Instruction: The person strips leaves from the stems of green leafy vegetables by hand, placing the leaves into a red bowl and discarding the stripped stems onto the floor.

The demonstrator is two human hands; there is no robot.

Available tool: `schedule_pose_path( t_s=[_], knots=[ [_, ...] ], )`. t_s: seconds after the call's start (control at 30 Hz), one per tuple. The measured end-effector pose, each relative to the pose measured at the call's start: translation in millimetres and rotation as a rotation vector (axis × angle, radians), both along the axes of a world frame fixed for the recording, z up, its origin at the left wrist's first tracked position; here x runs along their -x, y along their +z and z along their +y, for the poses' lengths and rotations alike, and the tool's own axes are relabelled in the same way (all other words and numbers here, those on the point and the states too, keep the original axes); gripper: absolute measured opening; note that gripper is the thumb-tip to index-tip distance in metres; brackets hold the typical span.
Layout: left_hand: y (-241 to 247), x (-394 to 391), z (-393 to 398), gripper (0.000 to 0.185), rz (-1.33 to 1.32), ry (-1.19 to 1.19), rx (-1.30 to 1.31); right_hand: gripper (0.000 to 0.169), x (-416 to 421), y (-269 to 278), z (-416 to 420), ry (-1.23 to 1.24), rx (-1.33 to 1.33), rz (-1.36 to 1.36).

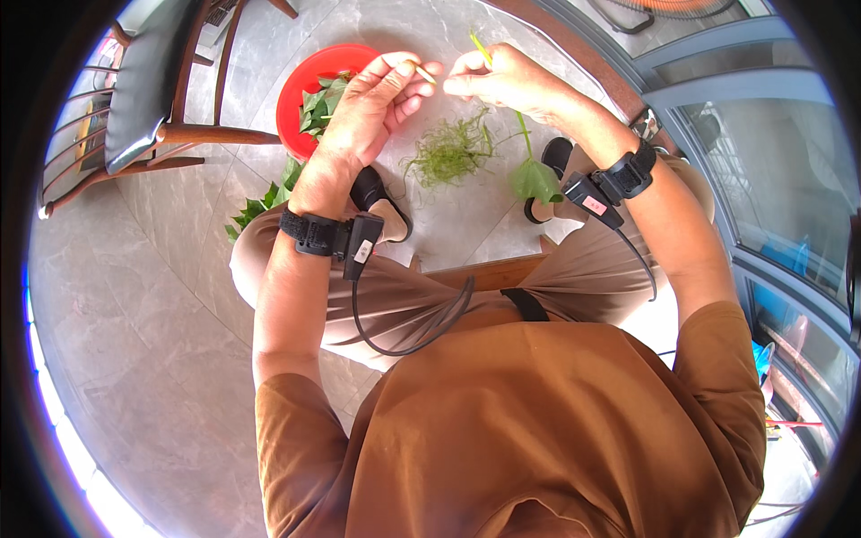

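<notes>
Between the thumb and fingers of my left hand (380, 101) is a short pale piece of stem (424, 72). Close on its right, my right hand (508, 81) pinches a long green stem (524, 138), whose leaf (535, 180) hangs below the hand near my shoe. A red plastic basin (290, 101) with green leaves (323, 104) in it stands on the floor, partly behind my left hand. Thin green peeled strands (452, 151) lie in a loose pile on the tiles below and between the hands.
More leaves (269, 198) lie by my left knee. A wooden chair with a black seat (151, 74) stands at the left, its leg reaching towards the basin. Glass doors with grey frames (713, 101) run along the right. Black devices with cables are strapped to both wrists.
</notes>
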State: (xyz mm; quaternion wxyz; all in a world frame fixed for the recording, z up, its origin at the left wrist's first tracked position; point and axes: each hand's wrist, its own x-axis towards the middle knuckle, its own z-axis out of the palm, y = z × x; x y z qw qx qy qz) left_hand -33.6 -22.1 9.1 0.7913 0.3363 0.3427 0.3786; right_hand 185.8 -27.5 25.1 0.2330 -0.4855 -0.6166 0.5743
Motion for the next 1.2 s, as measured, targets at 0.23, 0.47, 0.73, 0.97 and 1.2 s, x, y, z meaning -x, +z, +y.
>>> schedule_pose_path(
  t_s=[0.23,0.47,0.73,0.97,1.2],
  knots=[
    [-5,13,7,0.017,-0.047,0.029,-0.018,0.023,-6,-2,4,-0.044,-0.072,-0.088],
    [-2,6,1,0.019,-0.061,-0.029,-0.01,0.017,-1,-15,5,-0.059,-0.247,0.094],
    [10,-1,-4,0.024,0.018,-0.038,-0.023,0.014,3,11,1,-0.089,-0.42,0.006],
    [13,-7,-9,0.024,0.059,-0.02,-0.034,0.012,8,15,-1,-0.104,-0.553,-0.069],
    [11,-10,-8,0.023,0.08,-0.012,-0.068,0.012,9,8,1,-0.114,-0.688,-0.052]
  ],
)
